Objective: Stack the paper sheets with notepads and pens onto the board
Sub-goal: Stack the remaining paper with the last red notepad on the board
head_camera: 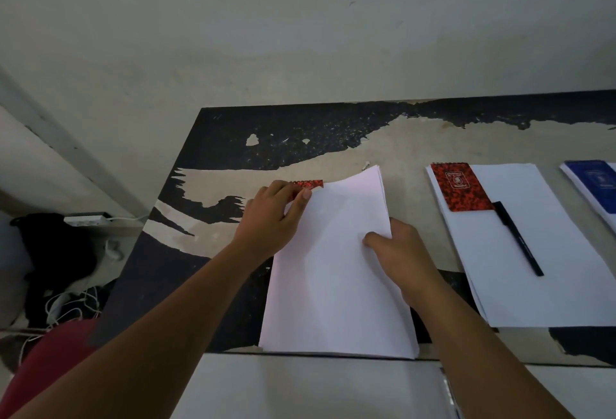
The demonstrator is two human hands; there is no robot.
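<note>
A thick stack of white paper sheets (pixel 336 272) lies at the middle of the worn black-and-tan table (pixel 233 145), its near edge flush with the table's front rim and its far right corner curling upward. Poking out from under its far left corner, at about 11 o'clock from the stack's centre, is the top strip of a red speckled notepad (pixel 308 183), mostly covered by paper.

At 9 o'clock, off the table on the floor, sit a dark bag (pixel 56 252), a white power strip (pixel 87 219) and tangled white cables (pixel 70 305). At 3 o'clock from the central stack, well apart from it, a second paper stack (pixel 540 272) carries another red notepad (pixel 461 187) at its far left corner and a black pen (pixel 518 238) lying beside and just touching that notepad. Further out at 2 o'clock, cut by the frame edge, a blue notepad (pixel 596 185) rests on a third pile. At 6 o'clock a pale board surface (pixel 316 388) fills the foreground.

The left hand (pixel 271 218) holds the far left corner of the central stack, fingers curled over the paper edge and thumb against the red notepad. The right hand (pixel 400 252) grips the stack's right edge, thumb pressed on top, fingers tucked beneath and hidden.
</note>
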